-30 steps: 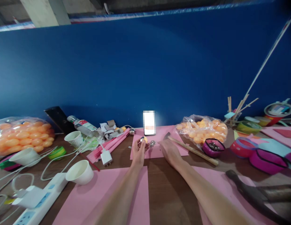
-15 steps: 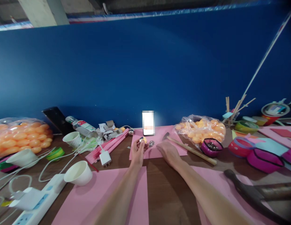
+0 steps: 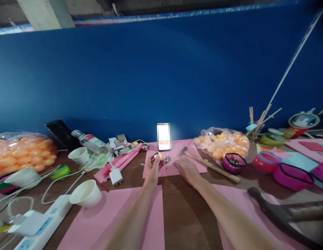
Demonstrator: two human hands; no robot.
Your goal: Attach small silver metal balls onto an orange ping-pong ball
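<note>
My left hand (image 3: 152, 169) is closed around a small orange ball (image 3: 158, 156), whose upper left side is covered by something shiny and silver, like thumbtack heads. Close to its fingertips, a small heap of silver thumbtacks (image 3: 167, 159) lies on a pink paper sheet (image 3: 165, 171). To the right of that heap, my right hand (image 3: 187, 169) rests low over the sheet. Its fingers are bent and held together, and whatever may be between the tips is hidden. A phone (image 3: 164, 147) with a bright, blurred screen stands behind both hands.
A wooden-handled hammer (image 3: 210, 165) lies right of my right hand, beside a purple bowl (image 3: 234, 169) of small metal pieces and a bag of orange balls (image 3: 224, 144). A claw hammer (image 3: 276, 210) is nearer. Left are a power strip (image 3: 44, 225), cables and a white cup (image 3: 85, 193).
The whole view has shifted slightly. Both hands keep nearly the same pose, with the ball still in my left hand.
</note>
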